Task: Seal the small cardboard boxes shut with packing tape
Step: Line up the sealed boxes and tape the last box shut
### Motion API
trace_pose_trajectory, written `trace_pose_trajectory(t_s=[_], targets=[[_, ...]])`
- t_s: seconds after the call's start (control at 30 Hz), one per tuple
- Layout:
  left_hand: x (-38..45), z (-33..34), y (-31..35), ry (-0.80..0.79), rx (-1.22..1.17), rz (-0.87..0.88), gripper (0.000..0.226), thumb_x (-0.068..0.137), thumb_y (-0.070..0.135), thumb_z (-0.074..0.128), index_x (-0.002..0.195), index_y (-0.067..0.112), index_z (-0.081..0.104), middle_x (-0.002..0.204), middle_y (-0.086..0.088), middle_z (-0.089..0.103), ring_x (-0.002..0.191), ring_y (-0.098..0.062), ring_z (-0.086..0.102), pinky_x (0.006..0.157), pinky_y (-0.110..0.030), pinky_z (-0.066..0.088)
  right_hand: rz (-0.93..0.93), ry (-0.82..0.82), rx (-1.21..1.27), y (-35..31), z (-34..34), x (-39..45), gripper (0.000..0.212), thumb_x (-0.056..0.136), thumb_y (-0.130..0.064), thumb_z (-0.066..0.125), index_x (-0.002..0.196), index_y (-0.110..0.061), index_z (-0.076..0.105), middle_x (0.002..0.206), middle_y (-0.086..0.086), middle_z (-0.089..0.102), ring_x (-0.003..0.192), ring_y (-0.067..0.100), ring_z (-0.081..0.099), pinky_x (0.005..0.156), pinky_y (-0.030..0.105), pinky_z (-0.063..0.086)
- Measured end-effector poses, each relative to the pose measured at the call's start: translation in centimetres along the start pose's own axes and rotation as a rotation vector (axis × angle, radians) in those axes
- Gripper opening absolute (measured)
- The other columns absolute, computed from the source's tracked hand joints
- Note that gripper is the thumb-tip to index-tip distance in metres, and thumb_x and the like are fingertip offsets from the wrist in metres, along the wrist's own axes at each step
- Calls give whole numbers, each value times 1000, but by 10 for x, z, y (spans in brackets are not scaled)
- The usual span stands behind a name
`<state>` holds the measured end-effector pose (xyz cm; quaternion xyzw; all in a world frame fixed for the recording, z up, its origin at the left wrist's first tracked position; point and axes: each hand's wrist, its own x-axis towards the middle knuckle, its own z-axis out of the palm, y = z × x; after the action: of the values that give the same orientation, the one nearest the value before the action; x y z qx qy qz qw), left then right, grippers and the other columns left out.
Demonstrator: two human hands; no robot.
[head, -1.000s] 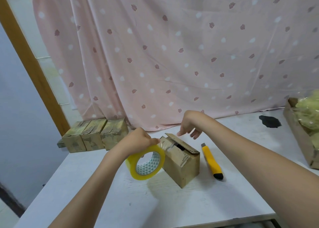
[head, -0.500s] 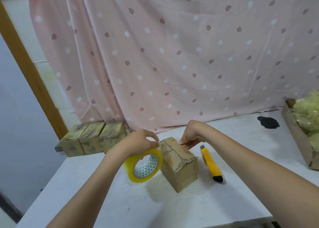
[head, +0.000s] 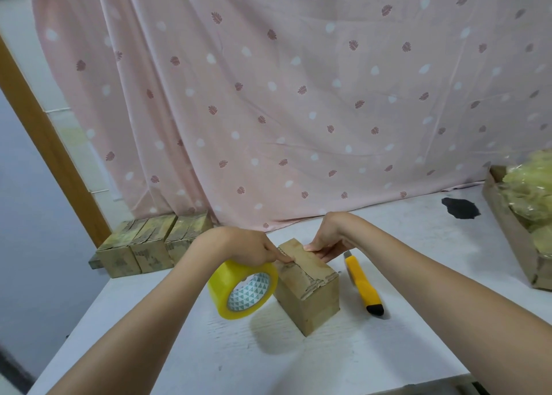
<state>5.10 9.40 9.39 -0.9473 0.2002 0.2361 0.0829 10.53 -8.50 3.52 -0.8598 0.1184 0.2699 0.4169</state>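
A small cardboard box [head: 310,293] stands on the white table [head: 328,358] in front of me, its top flaps down. My left hand [head: 245,246] grips a yellow roll of packing tape [head: 243,290] held against the box's left side, with a finger pressing on the box top. My right hand [head: 328,239] rests on the far right edge of the box top and holds the flap down with its fingers.
A yellow utility knife [head: 363,287] lies just right of the box. Three taped small boxes [head: 149,245] stand in a row at the back left. A cardboard tray of crumpled plastic [head: 525,215] sits at the right edge. A pink curtain [head: 298,95] hangs behind.
The box's open flap has been pushed down flat. My right hand came down onto the box top. My left hand brought the tape roll against the box.
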Motion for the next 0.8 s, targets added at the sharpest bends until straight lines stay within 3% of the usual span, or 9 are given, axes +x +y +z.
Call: trace_pose_trajectory(t_s=[0.07,0.13,0.2,0.27,0.33,0.47,0.57,0.7,0.8], targets=[[-2,-1,4,-8,0,0,44,110,33,22,145,54,40,157,9,40,133,-25,44,96,-25,38,-2,71,-73,-2,2,-3,30,90,-31,69,90,-4,56,92,6,68,77,16,65,93,29,54],[-4,-1,6,-13,-21,1,44,110,35,21,144,54,41,156,6,43,137,-26,40,104,-29,37,-80,304,-318,-1,7,-8,44,83,-41,75,88,-8,46,92,5,66,80,19,63,76,28,54],[-6,0,6,-18,-50,2,44,110,34,21,144,52,42,154,3,45,138,-26,38,107,-31,35,-189,533,-427,1,15,-12,49,75,-41,83,77,-10,45,72,2,52,67,19,53,58,27,43],[-8,1,6,-17,-64,6,43,110,34,21,144,53,41,157,5,41,137,-24,40,105,-28,35,-260,612,-395,5,23,-10,37,73,-33,86,77,-8,59,69,3,52,69,23,55,59,27,46],[-9,3,6,-5,-78,12,43,110,35,21,144,53,40,159,9,36,136,-21,43,101,-23,35,-307,638,-404,7,30,-8,26,76,-24,83,83,-7,65,77,6,58,79,28,61,69,30,52],[-10,3,6,-5,-54,19,45,111,31,19,148,51,36,161,9,32,135,-20,44,84,-15,35,-297,657,-411,9,36,-3,29,82,-13,74,69,-12,47,79,6,59,76,26,56,63,29,45],[-10,2,7,-5,-37,22,46,111,28,19,149,50,33,161,7,32,135,-23,44,78,-14,35,-292,663,-420,11,38,-1,15,86,-11,69,85,-6,55,77,3,52,78,25,55,62,29,43],[-13,2,7,-2,-49,16,44,111,32,20,146,51,38,158,6,39,134,-23,45,84,-20,37,-298,576,-359,11,34,4,15,86,-13,66,100,-9,70,98,7,67,85,22,62,78,33,57],[-14,2,7,-8,-51,23,44,111,31,20,145,52,38,154,5,45,133,-25,44,87,-23,38,-273,476,-279,9,26,5,25,85,-10,63,108,-5,72,107,10,71,100,24,68,88,39,57]])
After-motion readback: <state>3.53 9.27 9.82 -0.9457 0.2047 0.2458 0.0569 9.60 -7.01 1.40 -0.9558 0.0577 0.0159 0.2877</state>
